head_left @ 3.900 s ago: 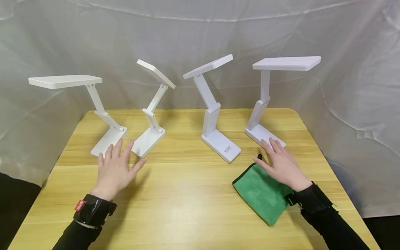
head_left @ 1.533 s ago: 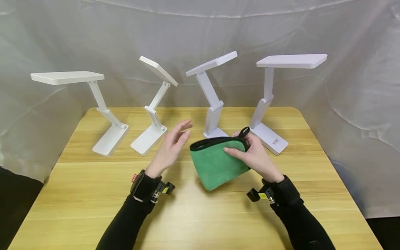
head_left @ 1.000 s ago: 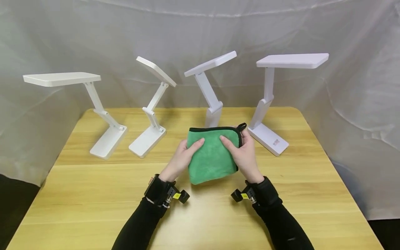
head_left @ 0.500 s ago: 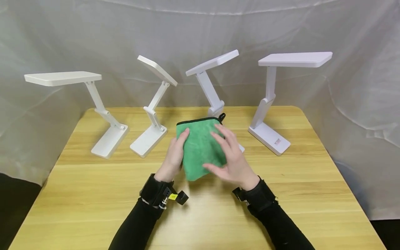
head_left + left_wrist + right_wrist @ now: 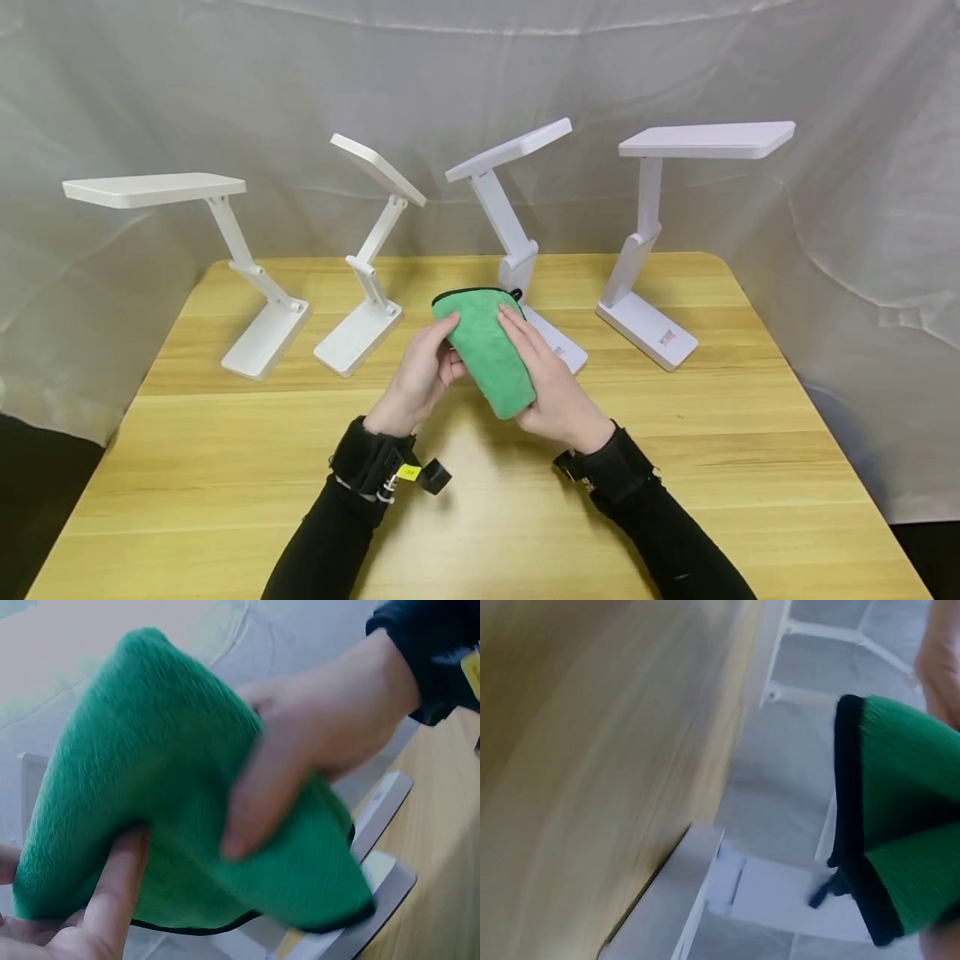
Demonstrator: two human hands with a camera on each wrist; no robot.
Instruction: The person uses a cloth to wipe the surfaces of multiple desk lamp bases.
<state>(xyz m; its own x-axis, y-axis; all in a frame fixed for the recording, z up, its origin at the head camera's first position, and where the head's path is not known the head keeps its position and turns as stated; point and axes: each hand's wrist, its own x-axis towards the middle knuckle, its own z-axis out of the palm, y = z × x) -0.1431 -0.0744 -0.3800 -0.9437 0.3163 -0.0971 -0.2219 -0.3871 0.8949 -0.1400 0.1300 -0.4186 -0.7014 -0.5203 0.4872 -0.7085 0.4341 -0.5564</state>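
Note:
A green cloth [image 5: 491, 350] with black edging and a small black loop is held up over the middle of the table, folded narrow. My left hand [image 5: 416, 379] grips its left side, thumb in front and fingers behind. From the right, my right hand [image 5: 558, 392] holds it with the fingers along the front. In the left wrist view the cloth [image 5: 172, 750] is bent between both hands, and the right thumb lies against it, blurred. The right wrist view shows the black-edged end of the cloth [image 5: 907, 772]; most of the right hand is out of sight there.
Several white folding desk lamps stand along the back of the wooden table [image 5: 187, 483]: far-left lamp [image 5: 266, 342], second lamp [image 5: 360, 333], third lamp [image 5: 555, 337] partly behind the cloth and right hand, far-right lamp [image 5: 648, 329]. A grey sheet [image 5: 300, 67] hangs behind and beside the table.
The right hand picked up the cloth from the table's right side and brought it to the middle, where the left hand took hold. Since half a second ago, the cloth has been folded narrower.

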